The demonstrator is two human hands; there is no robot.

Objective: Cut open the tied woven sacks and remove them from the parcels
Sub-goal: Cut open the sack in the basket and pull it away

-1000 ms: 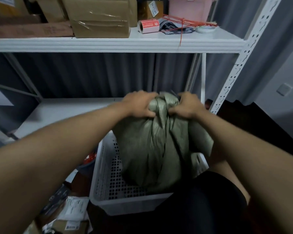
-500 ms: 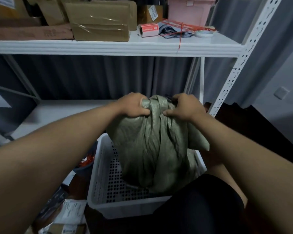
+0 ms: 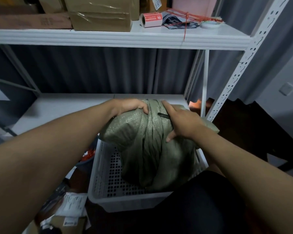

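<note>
Over the white basket [image 3: 108, 198], the left hand [image 3: 130, 106] is gripping the sack [image 3: 147, 149] near its gathered neck while the right hand [image 3: 181, 122] is holding a dark tool [image 3: 163, 115] there, best slicing just the tie.

We see an olive-green woven sack [image 3: 147, 149] in a white basket [image 3: 107, 174] (dotted with round holes) — at one o'clock, red string [image 3: 184, 16].
</note>
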